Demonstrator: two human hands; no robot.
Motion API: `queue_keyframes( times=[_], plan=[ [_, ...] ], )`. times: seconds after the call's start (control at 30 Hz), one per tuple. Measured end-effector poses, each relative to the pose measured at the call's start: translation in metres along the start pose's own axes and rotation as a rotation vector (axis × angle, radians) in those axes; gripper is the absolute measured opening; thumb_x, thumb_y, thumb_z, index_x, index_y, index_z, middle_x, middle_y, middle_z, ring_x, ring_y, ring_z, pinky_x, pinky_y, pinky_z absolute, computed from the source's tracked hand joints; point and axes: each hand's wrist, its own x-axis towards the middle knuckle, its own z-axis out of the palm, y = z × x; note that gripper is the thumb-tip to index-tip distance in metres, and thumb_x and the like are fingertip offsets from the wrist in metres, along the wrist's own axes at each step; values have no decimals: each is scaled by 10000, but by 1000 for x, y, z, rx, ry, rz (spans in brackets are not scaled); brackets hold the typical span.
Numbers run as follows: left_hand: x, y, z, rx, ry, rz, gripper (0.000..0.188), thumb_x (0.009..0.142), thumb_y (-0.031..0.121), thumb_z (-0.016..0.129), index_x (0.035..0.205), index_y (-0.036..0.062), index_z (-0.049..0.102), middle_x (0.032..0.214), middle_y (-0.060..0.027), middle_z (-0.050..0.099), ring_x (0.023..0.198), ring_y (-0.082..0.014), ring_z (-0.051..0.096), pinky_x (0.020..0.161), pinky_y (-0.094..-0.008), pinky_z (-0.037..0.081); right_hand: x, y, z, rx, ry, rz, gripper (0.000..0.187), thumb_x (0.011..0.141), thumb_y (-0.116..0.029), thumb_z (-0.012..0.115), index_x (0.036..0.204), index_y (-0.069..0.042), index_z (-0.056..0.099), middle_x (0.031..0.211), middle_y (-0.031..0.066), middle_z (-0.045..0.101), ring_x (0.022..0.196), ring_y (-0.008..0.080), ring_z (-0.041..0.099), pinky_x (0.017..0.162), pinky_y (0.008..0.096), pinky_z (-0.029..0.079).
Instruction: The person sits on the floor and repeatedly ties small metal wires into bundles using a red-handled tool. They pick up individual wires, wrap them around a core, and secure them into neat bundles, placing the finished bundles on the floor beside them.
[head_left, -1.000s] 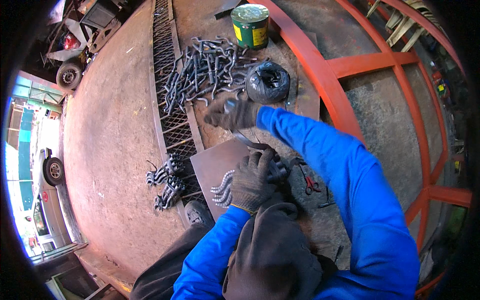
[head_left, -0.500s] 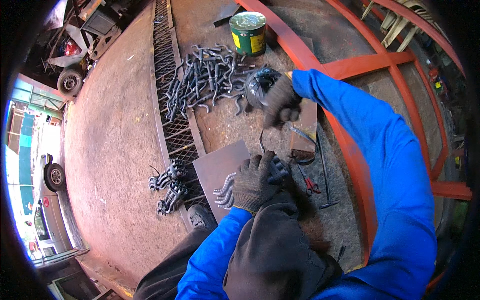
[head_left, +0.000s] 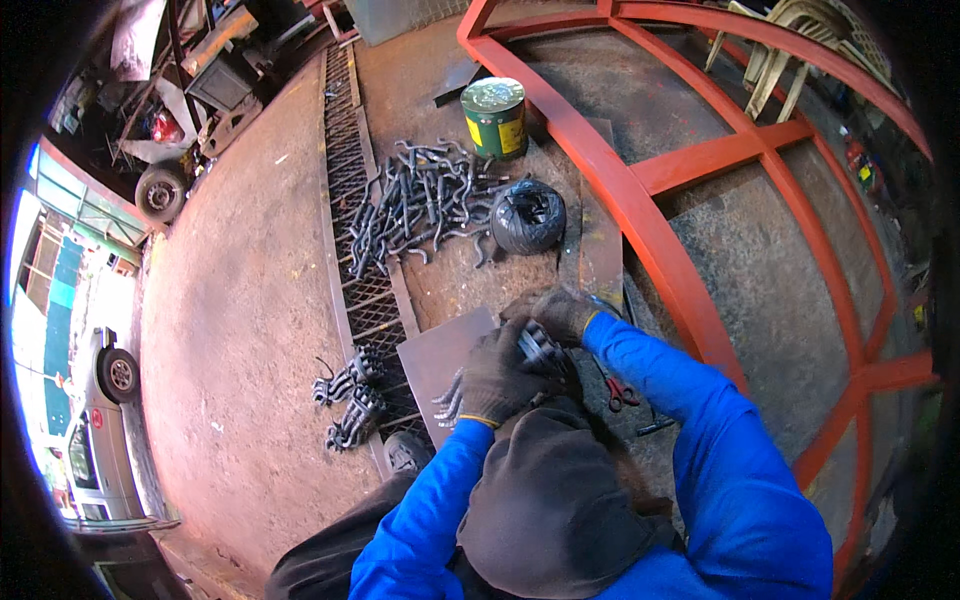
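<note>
My left hand point(head_left: 492, 380), in a dark knitted glove, is closed around a bundle of wavy metal rods point(head_left: 541, 347) above my lap. The rods' curved ends stick out on the left side of the hand, over a flat metal plate point(head_left: 425, 352). My right hand point(head_left: 553, 312), gloved too, is at the far end of the bundle with its fingers bent in. Whatever its fingers pinch is hidden. Beyond the hands, a round roll wrapped in black plastic point(head_left: 524, 228) rests on the floor. Red-handled scissors point(head_left: 622, 394) lie right of my knee.
Loose wavy rods point(head_left: 420, 200) are piled across a floor grating point(head_left: 372, 312). Two tied bundles point(head_left: 356, 412) lie left of the plate. A green can point(head_left: 497, 135) stands behind the pile. Along the right runs a red steel frame point(head_left: 640, 215). White chairs point(head_left: 800, 50) stand beyond it.
My right hand has come down from the black roll to the bundle, leaving the roll on the floor. My left hand keeps its hold on the rods. The view has shifted slightly.
</note>
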Motion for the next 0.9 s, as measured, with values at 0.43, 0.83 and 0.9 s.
queue_keyframes(
  times=[0.43, 0.83, 0.9],
  plan=[
    [-6, -55, -50, -1048, 92, -445, 467, 744, 29, 735, 1182, 53, 573, 897, -32, 638, 737, -136, 600, 638, -279, 500, -20, -86, -46, 631, 103, 544, 370, 999, -370, 463, 1106, -39, 591, 997, 213, 652, 933, 366, 656, 819, 451, 503],
    [-7, -67, -47, -1139, 91, -494, 385, 759, 40, 709, 1123, 4, 592, 934, -113, 691, 764, -213, 681, 676, -333, 576, -38, -112, -68, 896, 120, 592, 393, 1016, -351, 472, 1100, 4, 619, 1023, 161, 676, 962, 252, 652, 879, 353, 503],
    [-8, -71, -44, -1074, 89, -491, 399, 756, 44, 716, 1135, 14, 596, 924, -94, 682, 746, -189, 663, 660, -317, 559, -35, -118, -69, 961, 165, 550, 378, 1017, -336, 476, 1095, 5, 619, 1009, 155, 678, 958, 248, 652, 887, 346, 502]
  ],
)
